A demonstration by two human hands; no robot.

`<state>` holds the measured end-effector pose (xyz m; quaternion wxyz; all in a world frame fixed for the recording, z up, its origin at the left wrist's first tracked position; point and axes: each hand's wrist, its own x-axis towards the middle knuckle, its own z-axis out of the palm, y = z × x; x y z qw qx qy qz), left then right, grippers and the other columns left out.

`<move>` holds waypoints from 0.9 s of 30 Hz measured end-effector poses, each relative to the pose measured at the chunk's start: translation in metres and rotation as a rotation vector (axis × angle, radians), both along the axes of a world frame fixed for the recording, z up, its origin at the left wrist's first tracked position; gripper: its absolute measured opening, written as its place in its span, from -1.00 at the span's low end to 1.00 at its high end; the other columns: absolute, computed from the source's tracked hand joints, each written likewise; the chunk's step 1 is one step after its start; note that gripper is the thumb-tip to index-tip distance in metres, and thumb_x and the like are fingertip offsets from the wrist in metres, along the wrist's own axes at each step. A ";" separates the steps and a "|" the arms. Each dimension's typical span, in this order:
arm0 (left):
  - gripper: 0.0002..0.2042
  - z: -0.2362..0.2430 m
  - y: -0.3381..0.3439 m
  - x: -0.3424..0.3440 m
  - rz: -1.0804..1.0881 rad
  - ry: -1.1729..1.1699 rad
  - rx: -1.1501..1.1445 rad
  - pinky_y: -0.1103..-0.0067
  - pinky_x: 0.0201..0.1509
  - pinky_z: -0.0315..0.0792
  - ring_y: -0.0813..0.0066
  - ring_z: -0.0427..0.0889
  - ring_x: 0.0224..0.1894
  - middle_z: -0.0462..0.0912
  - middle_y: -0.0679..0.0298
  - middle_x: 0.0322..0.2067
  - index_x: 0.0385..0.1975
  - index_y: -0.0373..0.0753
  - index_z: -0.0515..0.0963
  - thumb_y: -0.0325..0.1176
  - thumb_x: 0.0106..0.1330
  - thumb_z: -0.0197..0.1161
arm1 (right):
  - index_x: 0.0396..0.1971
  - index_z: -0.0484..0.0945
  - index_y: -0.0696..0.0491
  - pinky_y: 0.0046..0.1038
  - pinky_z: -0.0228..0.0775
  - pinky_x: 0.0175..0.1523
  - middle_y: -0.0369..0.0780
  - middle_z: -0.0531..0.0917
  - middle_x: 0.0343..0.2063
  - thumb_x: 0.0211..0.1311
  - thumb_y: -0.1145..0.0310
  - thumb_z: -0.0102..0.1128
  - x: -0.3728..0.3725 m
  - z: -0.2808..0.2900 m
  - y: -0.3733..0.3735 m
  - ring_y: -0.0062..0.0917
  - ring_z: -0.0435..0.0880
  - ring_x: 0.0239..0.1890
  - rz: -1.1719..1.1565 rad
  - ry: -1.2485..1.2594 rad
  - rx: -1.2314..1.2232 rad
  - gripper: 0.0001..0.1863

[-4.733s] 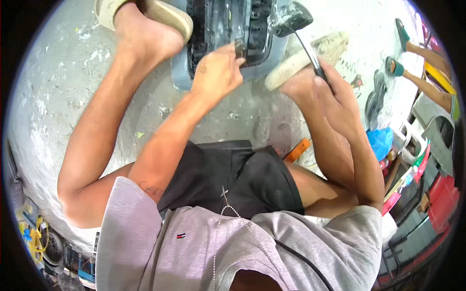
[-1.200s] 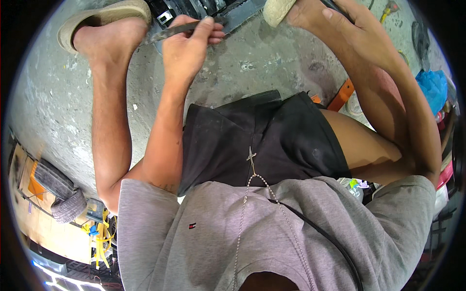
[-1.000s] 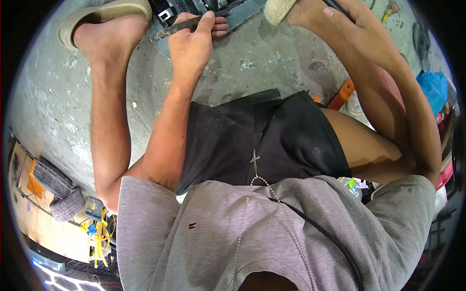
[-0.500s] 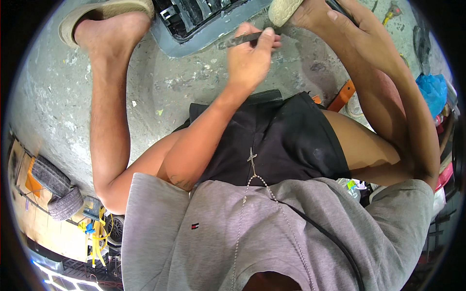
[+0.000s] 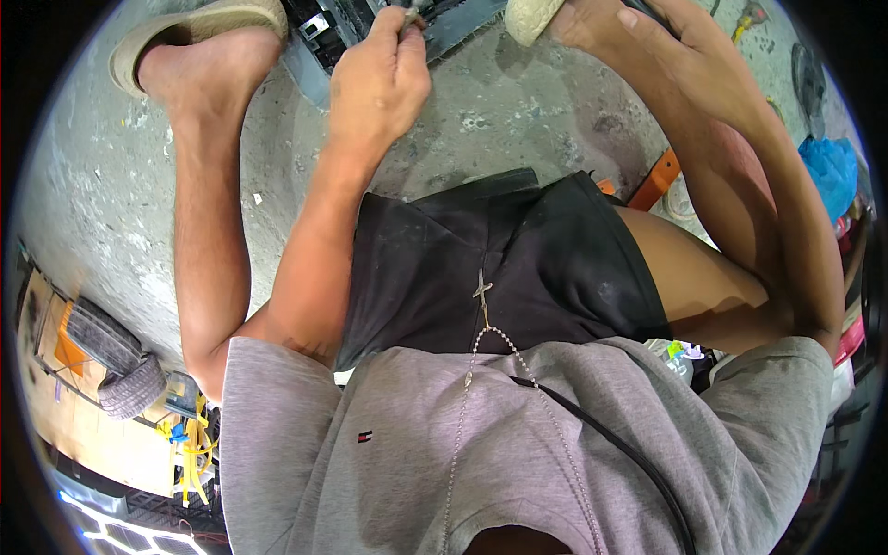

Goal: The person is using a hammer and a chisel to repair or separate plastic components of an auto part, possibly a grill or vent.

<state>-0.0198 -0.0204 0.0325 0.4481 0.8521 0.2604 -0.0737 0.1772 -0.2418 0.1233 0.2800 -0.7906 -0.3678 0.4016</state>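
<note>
My left hand (image 5: 381, 76) is closed at the near edge of a grey panel (image 5: 453, 35) with dark slotted parts inside its opening. The end of a dark, flat, stick-like tool (image 5: 413, 16) shows at its fingertips; the fist hides the rest. My right hand (image 5: 683, 60) rests by my right shin, its fingers curled around a black thing (image 5: 655, 13) that runs out of the top of the view. What that black thing is cannot be made out.
My legs, in beige clogs (image 5: 217, 20), are spread around the panel on a stained concrete floor (image 5: 518, 120). An orange strip (image 5: 655, 180) lies under my right leg. A blue plastic bag (image 5: 828, 168) is at far right; tyres (image 5: 104, 338) and yellow straps (image 5: 196, 453) are at left.
My left hand has moved left and up onto the panel with the dark flat tool, most of which is now hidden. My right hand has hardly moved.
</note>
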 end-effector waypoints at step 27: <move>-0.83 -0.035 -0.038 0.000 0.012 -0.153 0.388 0.23 -0.27 0.55 -0.01 0.70 -0.42 0.70 0.02 -0.46 -0.14 -0.29 0.59 -0.40 0.36 0.18 | 0.20 0.41 0.27 -0.42 0.31 0.24 -0.10 0.58 -0.06 0.40 0.50 0.00 -0.001 0.001 0.002 -0.46 0.51 0.07 0.002 0.001 0.017 -0.60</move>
